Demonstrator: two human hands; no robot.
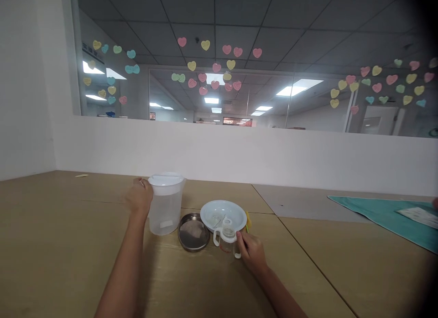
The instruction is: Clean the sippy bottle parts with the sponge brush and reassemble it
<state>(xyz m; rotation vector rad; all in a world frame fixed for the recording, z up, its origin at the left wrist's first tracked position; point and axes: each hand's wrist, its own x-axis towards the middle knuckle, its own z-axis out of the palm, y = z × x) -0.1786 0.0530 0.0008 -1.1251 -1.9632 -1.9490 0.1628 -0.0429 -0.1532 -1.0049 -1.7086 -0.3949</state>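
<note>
My left hand [140, 197] is closed at the left side of a translucent plastic pitcher [165, 211] with a white lid, its handle hidden inside the fingers. The pitcher stands upright on the table. With thumb and fingers, my right hand [252, 250] grips the right side of a small clear training cup [227, 246] that has a white collar and two white handles. Behind the cup sits a pale blue-white bowl [208, 211], with something clear and thin inside it that I cannot make out. A round metal dish [193, 233] lies between pitcher and bowl.
Something yellow and green [248, 221] shows beside the bowl's right rim. On the far right, a teal cloth [372, 211] carries a white patterned packet [419, 216]; part of a person's hand [435, 203] appears at the edge. A wall [219, 149] with a window closes the table's back.
</note>
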